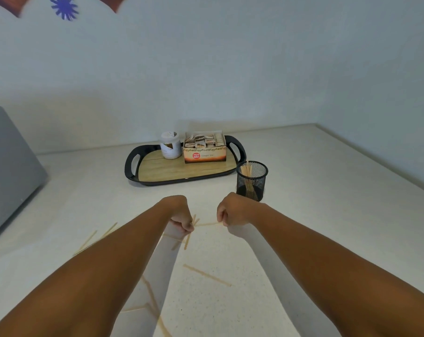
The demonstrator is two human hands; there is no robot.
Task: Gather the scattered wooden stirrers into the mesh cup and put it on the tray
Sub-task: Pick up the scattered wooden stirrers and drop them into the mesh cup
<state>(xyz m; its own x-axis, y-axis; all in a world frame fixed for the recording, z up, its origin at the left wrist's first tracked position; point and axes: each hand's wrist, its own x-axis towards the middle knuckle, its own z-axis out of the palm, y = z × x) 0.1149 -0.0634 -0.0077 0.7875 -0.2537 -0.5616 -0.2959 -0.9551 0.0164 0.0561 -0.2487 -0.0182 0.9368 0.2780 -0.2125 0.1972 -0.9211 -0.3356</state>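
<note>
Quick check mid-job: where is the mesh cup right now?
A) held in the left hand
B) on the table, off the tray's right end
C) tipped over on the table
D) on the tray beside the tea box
B: the mesh cup stands upright on the table, just off the right end of the tray, with a few stirrers in it.

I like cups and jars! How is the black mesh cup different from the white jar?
The mesh cup is black and see-through; the white jar is solid. The mesh cup stands on the table beside the tray; the white jar stands on it. The mesh cup is open-topped with stirrers inside; the white jar looks lidded. Both stand upright.
</note>
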